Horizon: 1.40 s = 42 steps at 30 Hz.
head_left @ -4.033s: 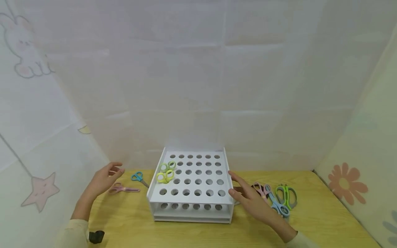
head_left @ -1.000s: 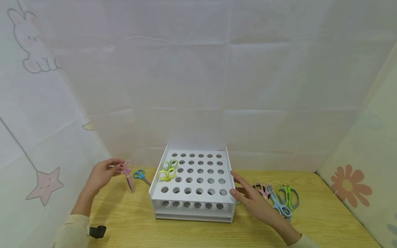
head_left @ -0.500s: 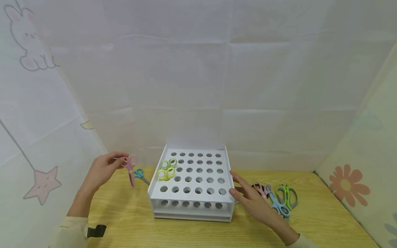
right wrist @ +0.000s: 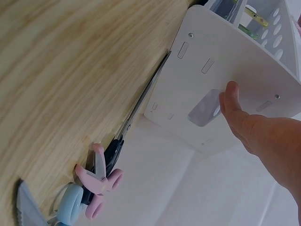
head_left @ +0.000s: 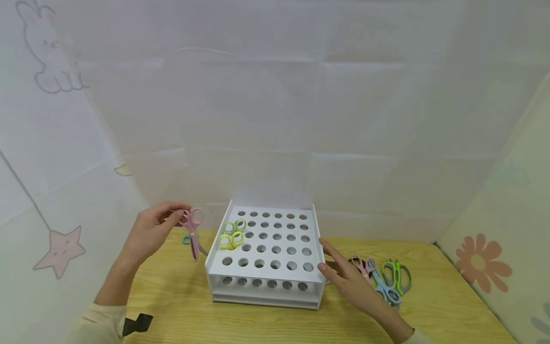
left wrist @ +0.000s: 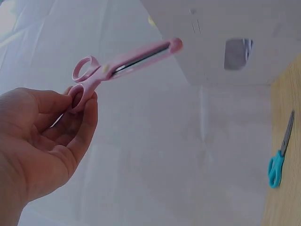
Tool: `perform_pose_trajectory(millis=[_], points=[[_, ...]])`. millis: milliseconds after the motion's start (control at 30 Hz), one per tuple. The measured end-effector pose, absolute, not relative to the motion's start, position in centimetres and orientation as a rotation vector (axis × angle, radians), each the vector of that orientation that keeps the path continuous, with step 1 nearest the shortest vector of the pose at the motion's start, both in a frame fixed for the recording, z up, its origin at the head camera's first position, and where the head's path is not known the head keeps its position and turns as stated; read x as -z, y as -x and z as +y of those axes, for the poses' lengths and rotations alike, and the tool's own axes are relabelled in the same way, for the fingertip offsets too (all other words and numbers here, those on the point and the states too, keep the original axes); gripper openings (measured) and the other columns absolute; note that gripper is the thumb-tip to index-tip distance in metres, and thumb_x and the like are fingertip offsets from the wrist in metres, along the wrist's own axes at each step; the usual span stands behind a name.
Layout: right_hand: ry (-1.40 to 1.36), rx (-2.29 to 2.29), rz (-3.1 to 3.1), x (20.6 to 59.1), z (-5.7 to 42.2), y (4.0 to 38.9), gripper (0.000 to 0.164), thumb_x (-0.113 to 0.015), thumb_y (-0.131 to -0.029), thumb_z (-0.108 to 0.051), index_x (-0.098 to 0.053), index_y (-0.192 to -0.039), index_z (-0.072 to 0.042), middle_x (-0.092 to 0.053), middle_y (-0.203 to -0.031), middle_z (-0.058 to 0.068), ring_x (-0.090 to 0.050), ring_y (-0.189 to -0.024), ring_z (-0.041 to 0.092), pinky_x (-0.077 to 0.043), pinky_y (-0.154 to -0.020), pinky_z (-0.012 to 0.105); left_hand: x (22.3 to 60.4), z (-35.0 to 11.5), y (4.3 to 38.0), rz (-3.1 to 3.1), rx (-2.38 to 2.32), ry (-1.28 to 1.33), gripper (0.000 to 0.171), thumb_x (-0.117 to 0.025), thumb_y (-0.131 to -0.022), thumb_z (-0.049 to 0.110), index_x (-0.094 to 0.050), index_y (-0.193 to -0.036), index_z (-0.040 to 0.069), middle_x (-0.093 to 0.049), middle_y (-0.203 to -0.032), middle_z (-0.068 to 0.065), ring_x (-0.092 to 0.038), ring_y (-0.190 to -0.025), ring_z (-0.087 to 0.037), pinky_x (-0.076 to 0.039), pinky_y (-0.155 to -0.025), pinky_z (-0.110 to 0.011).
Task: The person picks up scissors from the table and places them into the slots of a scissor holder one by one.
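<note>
Pink scissors (head_left: 193, 235) hang blades-down in the air from my left hand (head_left: 151, 231), which pinches one handle loop between thumb and fingers. In the left wrist view the scissors (left wrist: 124, 66) show a dark blade inside pink plastic. The white rack (head_left: 275, 273), with rows of round holes, stands at the centre. Green-handled scissors (head_left: 235, 226) and yellow-handled scissors (head_left: 231, 241) stand in its left holes, handles up. My right hand (head_left: 350, 284) rests against the rack's right side; in the right wrist view its fingertips touch the white side panel (right wrist: 225, 61) near an oblong cutout.
Blue-handled scissors (left wrist: 277, 165) lie on the wooden table left of the rack. Right of it lie other pink scissors (right wrist: 99, 181), black-handled scissors (right wrist: 113, 153), light blue scissors (head_left: 384, 285) and green-and-grey scissors (head_left: 397, 276). Pale cloth walls surround the table.
My left hand took hold of the pink scissors from the table, lifted them and moved right toward the rack. The right hand stays at the rack's side.
</note>
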State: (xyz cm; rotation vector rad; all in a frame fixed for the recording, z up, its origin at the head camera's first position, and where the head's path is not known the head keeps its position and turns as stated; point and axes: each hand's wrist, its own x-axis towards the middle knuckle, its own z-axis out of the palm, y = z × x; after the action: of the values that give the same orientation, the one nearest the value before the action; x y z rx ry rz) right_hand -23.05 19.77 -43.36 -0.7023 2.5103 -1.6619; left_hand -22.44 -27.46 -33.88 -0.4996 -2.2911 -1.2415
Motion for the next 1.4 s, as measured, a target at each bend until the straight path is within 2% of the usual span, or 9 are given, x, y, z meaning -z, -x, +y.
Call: perform_pose_trajectory(millis=[200, 433, 700, 1067, 1400], points=[[0.666, 1.67, 2.496, 43.5, 19.8, 23.0, 0.064, -0.057, -0.106, -0.029, -0.027, -0.163, -0.026, -0.036, -0.157, 0.018, -0.052, -0.131, 0.036, -0.053, -0.093, 0.034, 34.0, -26.0, 22.5, -2.231, 1.483, 0.584, 0.021, -0.057, -0.104, 0.003, -0.069, -0.118, -0.006, -0.069, -0.1, -0.019, -0.068, -0.087, -0.018, -0.06, -0.076, -0.032], [0.645, 1.662, 2.485, 43.7, 19.8, 23.0, 0.065, -0.057, -0.107, -0.03, -0.025, -0.163, -0.029, -0.037, -0.157, 0.016, -0.052, -0.131, 0.034, -0.053, -0.094, 0.033, 34.1, -25.5, 22.3, -2.252, 1.53, 0.569, 0.021, -0.058, -0.105, 0.007, -0.069, -0.118, -0.005, -0.07, -0.1, -0.017, -0.068, -0.088, -0.02, -0.06, -0.077, -0.036], [0.651, 1.655, 2.496, 43.5, 19.8, 23.1, 0.064, -0.056, -0.107, -0.031, -0.025, -0.163, -0.029, -0.036, -0.157, 0.015, -0.053, -0.132, 0.033, -0.052, -0.094, 0.033, 33.6, -25.2, 21.9, -2.267, 1.566, 0.575, 0.023, -0.06, -0.104, 0.01, -0.069, -0.119, -0.004, -0.069, -0.101, -0.017, -0.068, -0.089, -0.02, -0.06, -0.076, -0.033], [0.651, 1.655, 2.487, 43.5, 19.8, 23.2, 0.064, -0.055, -0.107, -0.031, -0.024, -0.163, -0.03, -0.035, -0.158, 0.014, -0.052, -0.132, 0.033, -0.052, -0.095, 0.035, 34.0, -24.0, 22.0, -2.193, 1.763, 0.606, 0.027, -0.061, -0.103, 0.006, -0.065, -0.124, -0.011, -0.068, -0.11, -0.025, -0.071, -0.093, -0.023, -0.059, -0.081, -0.041], [0.66, 1.654, 2.482, 43.6, 19.8, 23.2, 0.064, -0.055, -0.107, -0.031, -0.025, -0.163, -0.029, -0.036, -0.157, 0.016, -0.053, -0.131, 0.032, -0.052, -0.095, 0.034, 34.4, -23.8, 22.1, -2.261, 1.724, 0.579, 0.025, -0.061, -0.103, 0.007, -0.066, -0.123, -0.007, -0.069, -0.111, -0.022, -0.071, -0.095, -0.026, -0.059, -0.082, -0.038]])
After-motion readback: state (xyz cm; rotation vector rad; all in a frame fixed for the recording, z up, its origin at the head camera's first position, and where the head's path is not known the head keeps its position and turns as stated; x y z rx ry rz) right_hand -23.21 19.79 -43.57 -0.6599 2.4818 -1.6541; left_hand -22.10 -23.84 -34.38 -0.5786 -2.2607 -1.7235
